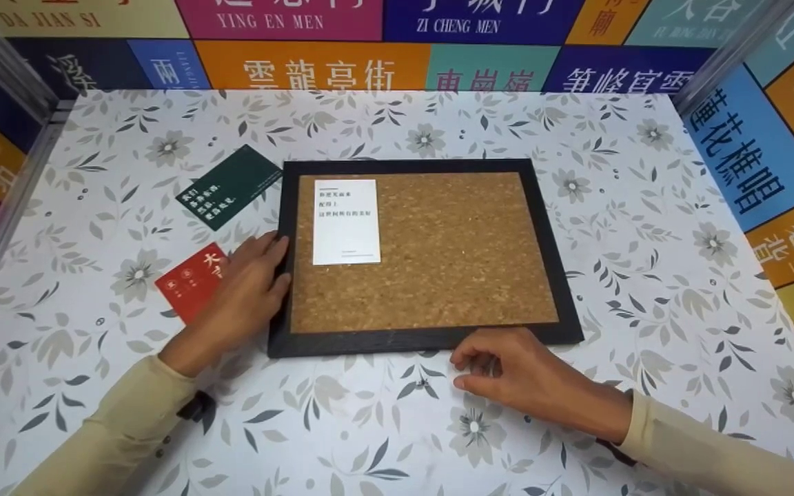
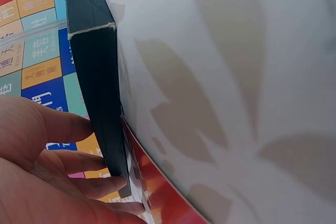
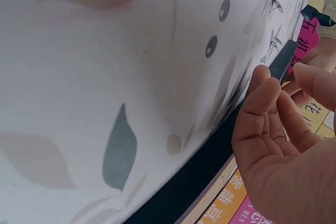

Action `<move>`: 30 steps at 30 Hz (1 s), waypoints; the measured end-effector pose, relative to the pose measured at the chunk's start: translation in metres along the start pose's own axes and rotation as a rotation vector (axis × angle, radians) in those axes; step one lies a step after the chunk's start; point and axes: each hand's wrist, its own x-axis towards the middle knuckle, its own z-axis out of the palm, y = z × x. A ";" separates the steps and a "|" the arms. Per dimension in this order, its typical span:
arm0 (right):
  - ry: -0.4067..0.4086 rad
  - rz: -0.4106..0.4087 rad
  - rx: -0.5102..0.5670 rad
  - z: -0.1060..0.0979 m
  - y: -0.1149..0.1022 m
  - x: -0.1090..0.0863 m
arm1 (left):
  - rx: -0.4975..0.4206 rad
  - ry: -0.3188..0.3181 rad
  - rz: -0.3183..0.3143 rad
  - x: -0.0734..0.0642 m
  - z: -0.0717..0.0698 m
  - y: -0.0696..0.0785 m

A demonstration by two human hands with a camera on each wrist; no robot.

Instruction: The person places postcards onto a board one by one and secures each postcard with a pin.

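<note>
A cork board [image 1: 445, 255] in a black frame [image 1: 411, 167] lies flat on the table. On its upper left part lies a white card [image 1: 347, 234] with printed characters. My left hand [image 1: 235, 296] touches the frame's left side with its fingertips; the left wrist view shows this hand [image 2: 52, 177] with fingers lightly bent against the black edge [image 2: 100, 93]. Beneath and beside that hand lies a red card [image 1: 187, 286], partly covered. At the frame's lower right edge my right hand [image 1: 524, 372] has loosely curled fingers. In the right wrist view nothing shows between its thumb and fingers.
A dark green card [image 1: 235, 186] lies near the frame's upper left corner. The table wears a white cloth [image 1: 645, 275] printed with grey flowers and leaves. Colourful panels [image 1: 321, 69] with large characters stand along the back and both sides.
</note>
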 end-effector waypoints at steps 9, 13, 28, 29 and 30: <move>-0.006 -0.083 -0.058 0.006 0.001 -0.008 | 0.008 0.005 0.003 -0.001 0.000 0.001; -0.028 -0.126 -0.088 0.008 0.000 -0.012 | 0.008 0.007 0.011 -0.001 0.000 0.000; -0.046 -0.122 -0.203 0.013 -0.005 -0.021 | 0.014 -0.001 0.001 -0.001 -0.001 0.001; -0.048 -0.123 -0.208 0.013 -0.005 -0.021 | 0.011 -0.001 0.002 -0.001 -0.001 0.001; -0.050 -0.125 -0.212 0.013 -0.005 -0.021 | 0.011 0.003 0.006 -0.001 -0.001 0.001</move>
